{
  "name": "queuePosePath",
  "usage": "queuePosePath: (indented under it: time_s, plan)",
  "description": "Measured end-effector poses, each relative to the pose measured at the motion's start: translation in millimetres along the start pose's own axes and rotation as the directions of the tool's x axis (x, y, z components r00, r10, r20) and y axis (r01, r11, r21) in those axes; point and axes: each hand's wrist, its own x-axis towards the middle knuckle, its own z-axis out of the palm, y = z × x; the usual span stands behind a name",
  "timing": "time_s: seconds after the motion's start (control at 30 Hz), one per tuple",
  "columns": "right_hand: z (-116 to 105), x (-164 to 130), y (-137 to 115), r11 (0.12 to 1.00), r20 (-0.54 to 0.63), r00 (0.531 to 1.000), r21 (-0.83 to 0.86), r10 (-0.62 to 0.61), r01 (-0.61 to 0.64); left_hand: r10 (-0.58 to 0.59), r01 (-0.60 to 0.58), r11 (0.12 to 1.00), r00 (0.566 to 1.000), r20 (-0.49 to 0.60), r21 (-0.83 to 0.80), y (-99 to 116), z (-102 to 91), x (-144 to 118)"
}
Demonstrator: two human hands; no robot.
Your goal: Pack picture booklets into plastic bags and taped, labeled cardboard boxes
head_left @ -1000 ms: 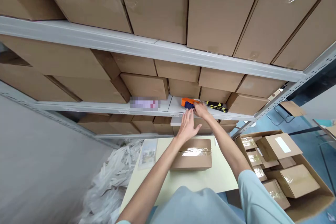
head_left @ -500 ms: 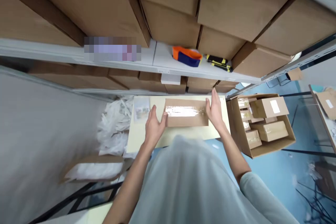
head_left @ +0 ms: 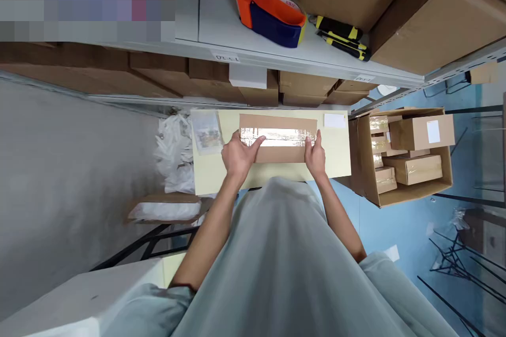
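A flat brown cardboard box, sealed along its top with clear tape, lies on a pale yellow table. My left hand grips the box's left end, thumb on the taped top. My right hand holds its right end the same way. Above, on a grey shelf, rests an orange and blue tape dispenser with a black and yellow tool beside it.
An open carton holding several small taped boxes stands on the blue floor to the right. White plastic bags pile up at the left. A printed sheet and a white label lie on the table. Brown cartons fill the shelves.
My hands left the tape dispenser on the shelf, came down and closed on both ends of the taped box. The view tilted down toward the table.
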Motion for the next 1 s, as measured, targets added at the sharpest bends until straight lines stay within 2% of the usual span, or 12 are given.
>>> queuePosePath:
  time_s: [0.17,0.23,0.3,0.4,0.5,0.57,0.63,0.7,0.8,0.9,1.0]
  plan:
    - [7.1,-1.2,10.3,0.989,-0.073,0.997,0.138,-0.038,0.048,0.02,-0.017,0.987,1.0,0.016,-0.157,-10.4,-4.4,-0.5]
    - [2.3,-8.0,4.6,0.99,-0.071,0.997,0.138,-0.028,0.038,0.032,-0.025,0.979,0.999,0.032,-0.204,-9.8,-11.6,-4.2]
    - [-8.5,-20.3,-2.9,0.988,-0.086,0.995,0.145,-0.046,0.058,0.093,-0.08,0.954,0.995,0.031,-0.289,-8.7,-24.0,-10.6]
    - [-29.8,-44.3,-8.3,0.956,-0.184,0.961,0.174,-0.204,0.236,0.232,-0.225,0.867,0.972,-0.039,-0.444,-15.3,-44.8,-23.8]
    - [-42.5,-61.5,2.1,0.915,-0.277,0.903,0.145,-0.329,0.377,0.241,-0.247,0.836,0.968,-0.076,-0.49,-40.2,-48.4,-33.5]
    - [-38.6,-64.0,18.4,0.919,-0.273,0.905,0.135,-0.325,0.371,0.175,-0.17,0.827,0.984,-0.043,-0.536,-65.0,-33.2,-35.2]
    - [-24.6,-60.0,40.2,0.928,-0.217,0.929,0.159,-0.301,0.338,0.071,-0.028,0.788,0.996,0.045,-0.615,-90.4,-6.3,-35.4]
    - [-4.8,-53.0,63.8,0.932,-0.121,0.954,0.213,-0.273,0.294,-0.05,0.132,0.748,0.988,0.143,-0.65,-111.7,23.9,-37.5]
    - [21.9,-42.7,94.9,0.946,0.041,0.981,0.275,-0.19,0.172,-0.148,0.243,0.729,0.969,0.199,-0.64,-133.3,57.2,-44.0]
    - [31.7,-29.1,114.4,0.956,0.118,0.986,0.284,-0.114,0.076,-0.185,0.293,0.722,0.955,0.233,-0.626,-143.6,67.2,-41.0]
    - [27.3,-2.6,118.7,0.952,0.089,0.995,0.305,-0.051,0.022,-0.202,0.305,0.706,0.952,0.231,-0.639,-140.7,63.3,-15.7]
